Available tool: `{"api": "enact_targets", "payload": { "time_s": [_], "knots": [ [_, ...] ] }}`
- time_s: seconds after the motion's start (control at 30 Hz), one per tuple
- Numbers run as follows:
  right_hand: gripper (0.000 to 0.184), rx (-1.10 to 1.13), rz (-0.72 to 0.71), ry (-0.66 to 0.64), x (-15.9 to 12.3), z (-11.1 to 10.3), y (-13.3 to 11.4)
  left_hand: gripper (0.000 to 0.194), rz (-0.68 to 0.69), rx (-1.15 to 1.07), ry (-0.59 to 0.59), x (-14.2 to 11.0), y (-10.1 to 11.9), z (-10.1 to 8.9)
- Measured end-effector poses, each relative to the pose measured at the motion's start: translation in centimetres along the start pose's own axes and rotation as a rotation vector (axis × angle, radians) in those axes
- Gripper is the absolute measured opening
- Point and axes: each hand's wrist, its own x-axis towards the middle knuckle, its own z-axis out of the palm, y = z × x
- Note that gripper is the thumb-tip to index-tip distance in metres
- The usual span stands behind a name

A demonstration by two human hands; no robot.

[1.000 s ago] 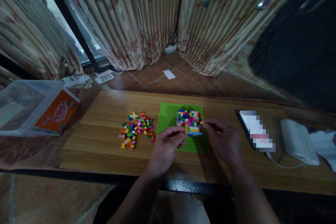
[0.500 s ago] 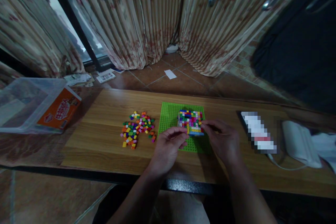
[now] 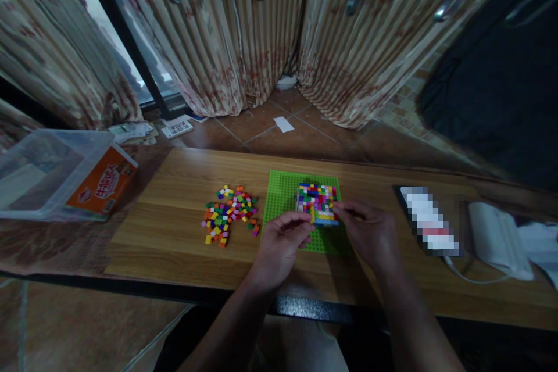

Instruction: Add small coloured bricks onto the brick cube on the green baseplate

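Observation:
A many-coloured block of small toy bricks (image 3: 317, 197) stands on a green studded baseplate (image 3: 276, 192), with a dark gap in its upper surface. My left hand (image 3: 283, 238) is closed at its front left corner, thumb and forefinger pinched against the yellow bricks there. At the right side, my right hand (image 3: 370, 229) is closed too, its fingertips touching the edge of the block. Any single small brick between the fingers is too small to make out. To the left, a loose heap of coloured bricks (image 3: 222, 218) lies on the wooden table (image 3: 161, 232).
A clear plastic box (image 3: 56, 168) with an orange label stands at the far left. On the right lie a phone (image 3: 429, 221) with its screen blurred, a cable (image 3: 475, 281) and a white case (image 3: 497, 238). Curtains (image 3: 226, 40) hang beyond the table.
The view has shifted very slightly. Both hands keep the same place at the brick block, and no brick has visibly moved.

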Motion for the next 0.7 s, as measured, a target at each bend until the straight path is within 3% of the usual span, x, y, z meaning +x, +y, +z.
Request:
{"api": "enact_targets", "payload": {
  "time_s": [0.23, 0.5, 0.6, 0.7],
  "knots": [
    [0.017, 0.131, 0.09, 0.003, -0.2, 0.0, 0.2, 0.018, 0.003, 0.008, 0.004, -0.1, 0.1, -0.1],
    [0.018, 0.091, 0.102, 0.311, 0.1, -1.1, -0.7, 0.018, 0.072, -0.05, -0.007, -0.1, 0.4, -0.1],
    [0.017, 0.121, 0.075, 0.318, -0.3, -0.4, -1.6, 0.02, 0.094, -0.084, -0.197, -1.4, 1.1, 0.1],
    [0.016, 0.193, 0.039, 0.244, -1.7, 0.8, -2.7, 0.021, -0.039, -0.084, -0.558, -2.8, 2.0, 0.2]
  ]
}}
